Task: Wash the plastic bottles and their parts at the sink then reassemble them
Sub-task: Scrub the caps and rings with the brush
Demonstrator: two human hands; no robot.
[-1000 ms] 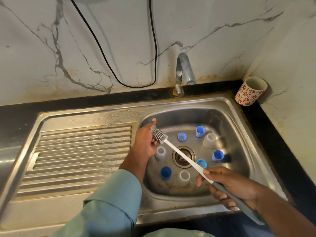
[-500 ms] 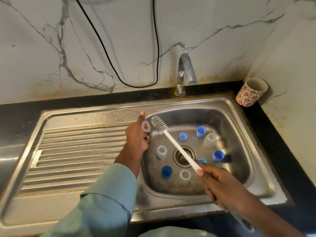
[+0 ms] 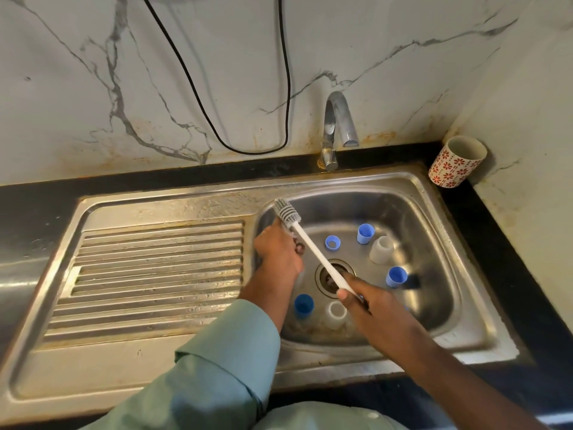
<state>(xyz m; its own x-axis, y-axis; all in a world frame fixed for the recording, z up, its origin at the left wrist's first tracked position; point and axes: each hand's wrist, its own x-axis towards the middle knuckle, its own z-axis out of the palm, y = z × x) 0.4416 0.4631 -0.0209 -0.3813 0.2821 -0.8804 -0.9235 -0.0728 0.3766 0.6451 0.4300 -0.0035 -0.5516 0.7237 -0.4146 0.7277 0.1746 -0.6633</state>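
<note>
1. I see my left hand [image 3: 279, 248] at the left wall of the sink [image 3: 434, 218] basin. Its fingers are curled around something small, but the hand covers it and I cannot tell what it is.
2. My right hand [image 3: 369, 301] grips the white handle of the brush [image 3: 310, 246]. The handle goes diagonally from this hand up and to the left.
3. The bristle head of the brush is above the left hand, near the top left rim of the basin, and it looks to touch the fingers there.
4. On the basin floor the bottle parts stand apart from each other around the drain [image 3: 333, 276].
5. A blue ring [image 3: 332, 243] lies behind the drain, and a blue cap [image 3: 365, 233] stands just to the right of it.
6. A clear bottle [image 3: 382, 249] stands beside that cap, open end up.
7. A second blue cap [image 3: 396, 276] is to the right of the drain, near the right wall.
8. A third blue cap [image 3: 304, 305] is in front of the drain on the left, and a second clear bottle [image 3: 336, 313] stands just beside it, partly behind my right hand.
9. The tap [image 3: 336, 125] is behind the basin, and I see no water running from it.
10. A cup [image 3: 455, 161] with red flowers leans in the back right corner of the dark surface [image 3: 496, 243].
11. A black cable [image 3: 217, 131] hangs on the marble wall.
</note>
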